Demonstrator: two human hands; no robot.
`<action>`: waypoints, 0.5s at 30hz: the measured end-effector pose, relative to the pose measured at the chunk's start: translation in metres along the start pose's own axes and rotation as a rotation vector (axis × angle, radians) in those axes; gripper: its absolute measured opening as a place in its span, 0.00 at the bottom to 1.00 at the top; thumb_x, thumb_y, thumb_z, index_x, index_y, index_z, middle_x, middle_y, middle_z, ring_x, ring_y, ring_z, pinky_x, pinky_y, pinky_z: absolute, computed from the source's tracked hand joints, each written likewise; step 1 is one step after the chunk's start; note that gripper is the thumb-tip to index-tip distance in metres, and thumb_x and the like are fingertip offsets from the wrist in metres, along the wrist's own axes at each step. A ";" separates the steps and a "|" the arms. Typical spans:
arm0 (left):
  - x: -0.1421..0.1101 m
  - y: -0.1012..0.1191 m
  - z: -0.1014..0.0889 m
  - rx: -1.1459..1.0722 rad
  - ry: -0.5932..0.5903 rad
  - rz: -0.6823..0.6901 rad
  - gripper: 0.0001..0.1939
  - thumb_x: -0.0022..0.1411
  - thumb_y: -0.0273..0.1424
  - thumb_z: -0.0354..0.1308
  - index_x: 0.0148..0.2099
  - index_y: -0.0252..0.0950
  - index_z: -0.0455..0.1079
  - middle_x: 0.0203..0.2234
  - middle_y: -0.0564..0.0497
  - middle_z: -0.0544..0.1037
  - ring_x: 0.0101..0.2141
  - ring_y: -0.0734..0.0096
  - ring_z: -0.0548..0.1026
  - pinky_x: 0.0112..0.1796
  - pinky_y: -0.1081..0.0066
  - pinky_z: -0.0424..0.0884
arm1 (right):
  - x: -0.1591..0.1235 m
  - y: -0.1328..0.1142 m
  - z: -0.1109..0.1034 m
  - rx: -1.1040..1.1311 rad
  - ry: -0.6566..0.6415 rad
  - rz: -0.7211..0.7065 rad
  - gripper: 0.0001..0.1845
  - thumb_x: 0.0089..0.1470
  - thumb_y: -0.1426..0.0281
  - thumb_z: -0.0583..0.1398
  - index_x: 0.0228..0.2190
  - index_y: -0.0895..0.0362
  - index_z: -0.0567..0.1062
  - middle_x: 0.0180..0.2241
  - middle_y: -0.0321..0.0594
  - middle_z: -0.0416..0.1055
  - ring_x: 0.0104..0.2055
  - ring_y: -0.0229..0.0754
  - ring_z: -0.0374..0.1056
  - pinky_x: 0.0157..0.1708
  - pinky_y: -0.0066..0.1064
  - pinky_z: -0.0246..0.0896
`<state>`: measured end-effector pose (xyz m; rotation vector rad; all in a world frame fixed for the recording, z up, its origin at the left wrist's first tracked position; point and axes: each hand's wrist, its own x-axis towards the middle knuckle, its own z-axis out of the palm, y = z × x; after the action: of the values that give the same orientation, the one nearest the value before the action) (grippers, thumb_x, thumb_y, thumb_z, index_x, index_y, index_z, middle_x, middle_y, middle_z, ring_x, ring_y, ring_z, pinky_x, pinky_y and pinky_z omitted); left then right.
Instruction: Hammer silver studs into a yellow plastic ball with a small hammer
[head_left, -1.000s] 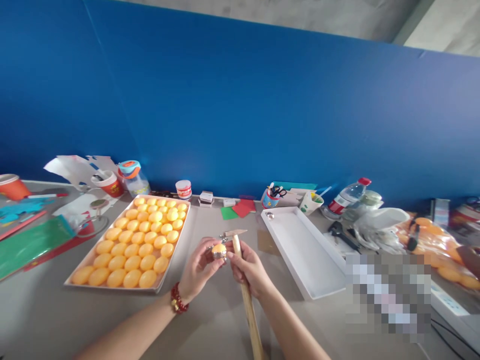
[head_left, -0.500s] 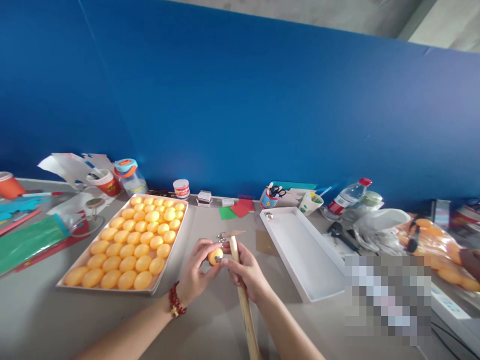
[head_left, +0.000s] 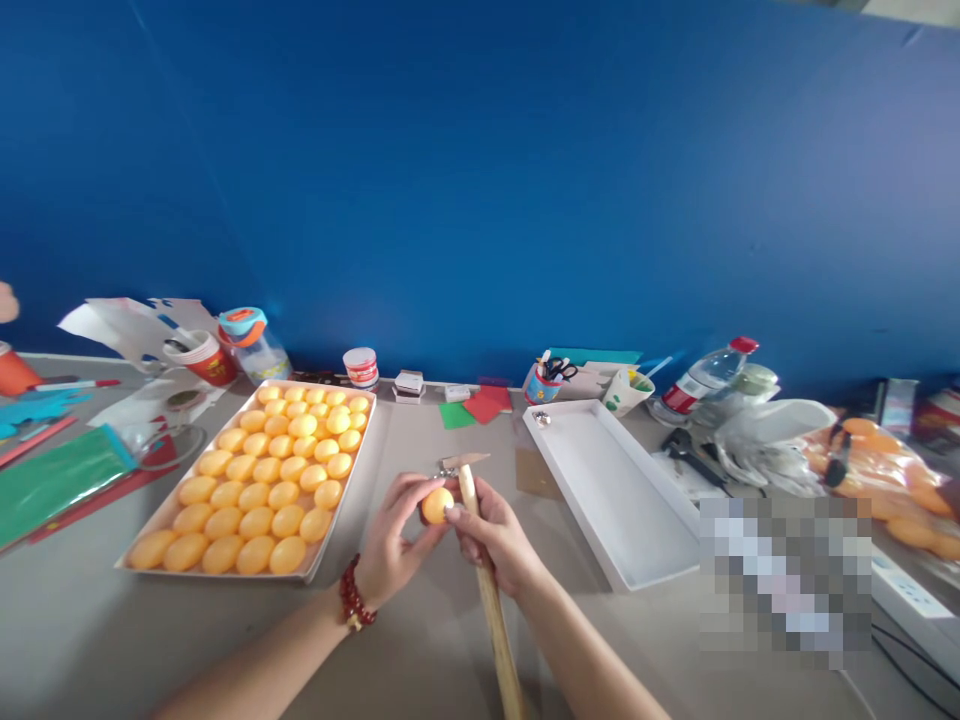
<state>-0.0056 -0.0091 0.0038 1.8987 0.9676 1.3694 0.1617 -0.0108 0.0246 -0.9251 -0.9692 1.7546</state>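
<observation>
Between the thumb and fingers of my left hand [head_left: 401, 525] is an orange ping-pong ball [head_left: 437, 506], its plain side facing me. My right hand [head_left: 499, 535] is closed around the upper part of a hammer's wooden handle [head_left: 491, 610], and its thumb tip touches the ball. The hammer's metal head [head_left: 469, 462] points away, just beyond my fingers, with small shiny metal pieces [head_left: 447, 472] beside it. Left of my hands stands a shallow box [head_left: 315, 560] filled with rows of orange balls [head_left: 255, 523].
A white tray [head_left: 622, 510] on the right has small shiny metal pieces [head_left: 541, 418] in its far corner. Behind are coloured paper [head_left: 487, 402], a pen cup [head_left: 543, 384] and bottles [head_left: 701, 380]. A green packet [head_left: 67, 480] lies left. Another person's hand [head_left: 7, 302] shows at the left edge.
The ball has turned in my fingers: its dark marking faced me before, and now a plain side does. The view has tipped slightly downward. Another person's hand has left the right edge; one appears at left.
</observation>
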 end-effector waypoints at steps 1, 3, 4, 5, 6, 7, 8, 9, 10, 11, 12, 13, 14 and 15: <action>0.001 0.002 -0.001 0.007 -0.006 0.009 0.21 0.60 0.26 0.59 0.56 0.41 0.69 0.45 0.43 0.72 0.46 0.57 0.71 0.47 0.61 0.70 | 0.000 0.000 0.000 0.005 -0.006 -0.002 0.26 0.47 0.61 0.69 0.44 0.57 0.68 0.26 0.31 0.68 0.14 0.25 0.50 0.11 0.19 0.43; 0.002 0.005 -0.002 0.004 -0.016 0.014 0.22 0.60 0.25 0.59 0.57 0.41 0.68 0.46 0.43 0.72 0.47 0.55 0.71 0.48 0.60 0.69 | 0.000 0.000 0.000 0.018 -0.018 0.005 0.25 0.46 0.62 0.69 0.44 0.57 0.68 0.26 0.31 0.68 0.14 0.24 0.50 0.11 0.19 0.43; 0.002 0.005 -0.002 0.002 -0.020 0.011 0.23 0.60 0.25 0.59 0.58 0.41 0.68 0.46 0.42 0.73 0.47 0.55 0.71 0.48 0.59 0.69 | 0.000 0.000 0.000 0.025 -0.023 0.012 0.25 0.46 0.62 0.69 0.44 0.57 0.68 0.26 0.31 0.68 0.14 0.24 0.50 0.11 0.19 0.43; 0.001 0.005 -0.002 0.003 -0.025 0.008 0.23 0.60 0.25 0.59 0.58 0.41 0.68 0.46 0.42 0.73 0.47 0.55 0.71 0.48 0.59 0.69 | 0.000 0.000 0.000 0.032 -0.023 0.018 0.25 0.46 0.62 0.69 0.43 0.57 0.68 0.26 0.30 0.68 0.14 0.24 0.50 0.11 0.19 0.43; 0.001 0.005 -0.002 0.006 -0.024 0.007 0.23 0.60 0.25 0.59 0.58 0.41 0.68 0.46 0.42 0.73 0.47 0.55 0.72 0.48 0.60 0.69 | 0.000 0.000 0.000 0.040 -0.019 0.023 0.25 0.46 0.62 0.69 0.43 0.57 0.69 0.25 0.30 0.67 0.14 0.24 0.50 0.11 0.19 0.43; 0.000 0.004 -0.001 0.007 -0.019 0.007 0.24 0.60 0.25 0.59 0.58 0.41 0.68 0.46 0.43 0.73 0.47 0.56 0.72 0.48 0.60 0.69 | 0.000 0.001 0.000 0.045 -0.013 0.026 0.25 0.46 0.61 0.69 0.43 0.57 0.69 0.25 0.30 0.67 0.14 0.24 0.50 0.11 0.19 0.43; -0.001 0.003 -0.001 0.003 -0.011 0.006 0.24 0.59 0.25 0.60 0.58 0.41 0.67 0.46 0.43 0.74 0.47 0.56 0.72 0.49 0.60 0.69 | 0.000 0.002 -0.001 0.046 -0.005 0.030 0.25 0.45 0.61 0.69 0.42 0.57 0.69 0.25 0.30 0.67 0.14 0.24 0.50 0.12 0.19 0.43; -0.002 0.002 -0.001 -0.008 -0.001 -0.001 0.24 0.59 0.25 0.61 0.58 0.41 0.67 0.46 0.43 0.74 0.47 0.57 0.72 0.49 0.61 0.69 | 0.001 0.002 -0.001 0.041 0.005 0.032 0.25 0.45 0.60 0.69 0.42 0.57 0.69 0.25 0.30 0.67 0.14 0.24 0.50 0.11 0.19 0.43; -0.003 0.001 -0.001 -0.029 0.013 -0.020 0.24 0.58 0.26 0.61 0.57 0.41 0.68 0.46 0.44 0.75 0.47 0.57 0.73 0.49 0.61 0.69 | 0.001 0.003 -0.001 0.029 0.016 0.033 0.25 0.46 0.60 0.69 0.42 0.57 0.69 0.26 0.30 0.68 0.14 0.24 0.50 0.11 0.19 0.43; -0.003 0.000 -0.001 -0.064 0.026 -0.054 0.22 0.58 0.27 0.61 0.56 0.41 0.68 0.46 0.44 0.75 0.47 0.57 0.73 0.49 0.62 0.69 | 0.001 0.003 0.000 0.010 0.030 0.029 0.25 0.46 0.59 0.69 0.42 0.57 0.68 0.27 0.31 0.69 0.14 0.24 0.50 0.11 0.20 0.42; -0.003 0.000 -0.001 -0.113 0.038 -0.106 0.20 0.59 0.28 0.61 0.55 0.40 0.69 0.47 0.44 0.76 0.47 0.57 0.73 0.48 0.62 0.69 | 0.000 0.003 0.000 -0.014 0.048 0.018 0.26 0.46 0.59 0.69 0.42 0.57 0.68 0.29 0.33 0.70 0.14 0.24 0.50 0.11 0.20 0.42; -0.003 0.001 -0.001 -0.177 0.052 -0.176 0.18 0.60 0.29 0.60 0.54 0.39 0.69 0.47 0.44 0.76 0.46 0.57 0.74 0.48 0.63 0.69 | 0.000 0.003 0.000 -0.041 0.068 0.000 0.26 0.45 0.60 0.69 0.43 0.57 0.68 0.32 0.34 0.71 0.14 0.24 0.51 0.11 0.20 0.43; -0.002 0.001 -0.001 -0.263 0.059 -0.250 0.17 0.62 0.31 0.59 0.53 0.38 0.69 0.46 0.44 0.76 0.46 0.58 0.74 0.46 0.64 0.70 | -0.001 0.002 0.000 -0.068 0.085 -0.021 0.26 0.45 0.60 0.69 0.44 0.56 0.68 0.35 0.35 0.71 0.14 0.23 0.52 0.11 0.20 0.44; -0.001 0.002 0.000 -0.356 0.065 -0.308 0.15 0.63 0.32 0.58 0.52 0.38 0.69 0.44 0.44 0.77 0.44 0.59 0.75 0.45 0.64 0.71 | -0.002 0.001 0.000 -0.093 0.098 -0.041 0.26 0.45 0.61 0.69 0.44 0.55 0.68 0.38 0.36 0.71 0.14 0.23 0.52 0.12 0.20 0.45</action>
<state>-0.0059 -0.0108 0.0046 1.3882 0.9305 1.3219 0.1624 -0.0125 0.0242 -1.0335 -1.0058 1.6254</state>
